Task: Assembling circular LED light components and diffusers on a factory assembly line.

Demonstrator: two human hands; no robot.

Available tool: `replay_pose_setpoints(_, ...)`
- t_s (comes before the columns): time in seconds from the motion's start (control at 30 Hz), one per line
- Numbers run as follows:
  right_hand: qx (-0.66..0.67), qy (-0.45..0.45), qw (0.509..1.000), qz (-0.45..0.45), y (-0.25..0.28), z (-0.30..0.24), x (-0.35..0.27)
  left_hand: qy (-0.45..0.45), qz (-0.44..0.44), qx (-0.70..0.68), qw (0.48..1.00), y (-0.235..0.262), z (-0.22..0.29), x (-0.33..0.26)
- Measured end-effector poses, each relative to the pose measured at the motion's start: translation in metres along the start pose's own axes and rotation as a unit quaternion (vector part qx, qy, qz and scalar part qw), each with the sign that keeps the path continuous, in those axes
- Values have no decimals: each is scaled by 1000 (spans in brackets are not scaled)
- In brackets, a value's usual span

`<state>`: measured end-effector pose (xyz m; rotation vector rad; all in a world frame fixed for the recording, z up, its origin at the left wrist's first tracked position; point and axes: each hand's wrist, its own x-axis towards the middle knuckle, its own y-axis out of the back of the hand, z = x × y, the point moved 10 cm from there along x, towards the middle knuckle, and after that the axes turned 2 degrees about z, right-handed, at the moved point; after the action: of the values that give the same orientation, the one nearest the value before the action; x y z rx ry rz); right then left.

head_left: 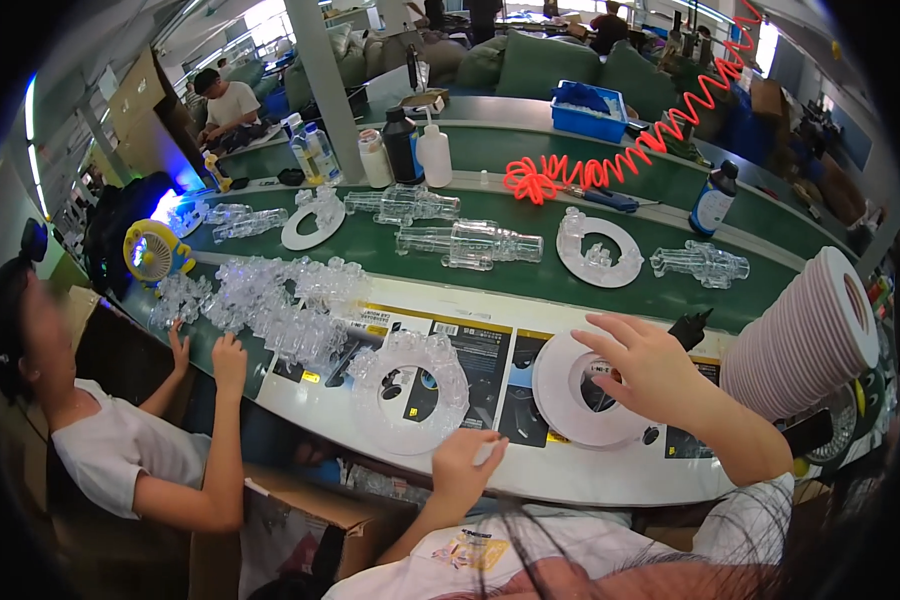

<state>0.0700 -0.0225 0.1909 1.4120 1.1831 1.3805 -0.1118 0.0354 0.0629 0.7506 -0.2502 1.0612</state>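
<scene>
We look down at a curved pale worktop (530, 475) with a green conveyor belt (530, 270) running behind it.

Nearest us, our left hand (462, 468) rests at the worktop's front edge with its fingers loosely curled and holding nothing, just in front of a ring of clear moulded plastic pieces (408, 390). Our right hand (648, 366) hovers with fingers spread over the far right edge of a flat white plastic ring (575, 392); we cannot tell whether it touches the ring. This white ring lies on printed dark sheets, just right of the clear ring.

Right of the white ring, a tall stack of pinkish-white rings (805, 345) lies on its side. Left of it, a heap of clear plastic parts (270, 300) covers the worktop, and another person in a white shirt (110, 450) sits there with both hands on the worktop's edge.

Beyond the white ring, on the belt, lie clear plastic bottle-shaped assemblies (470, 243) and two more white rings carrying clear parts (600, 252). Further left of these stands a small yellow fan (150, 252).

Furthest back, a red coiled cord (620, 160) stretches above the belt, with white and dark bottles (405, 150) to its left and a blue tray (590, 112) behind it.
</scene>
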Motion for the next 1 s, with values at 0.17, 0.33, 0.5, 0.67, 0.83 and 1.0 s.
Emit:
replay_pose_setpoints(0.17,23,7,1000,3,11,-4,-21,47,-8,232,972,46,-19,13)
replay_pose_setpoints(0.33,45,-4,999,9,16,-6,-39,79,-108,357,924,44,-57,-4)
replay_pose_setpoints(0.5,77,-2,997,10,13,-7,-57,57,-151,349,923,36,-64,-2)
replay_pose_setpoints(0.67,94,-7,996,1,2,-2,-71,58,-205,294,932,27,-74,3)
replay_pose_setpoints(0.83,108,2,994,-20,-4,0,-83,70,-223,271,934,23,-67,4)
replay_pose_setpoints(1.0,102,33,994,-3,-23,-7,-88,72,-199,259,942,16,-62,6)
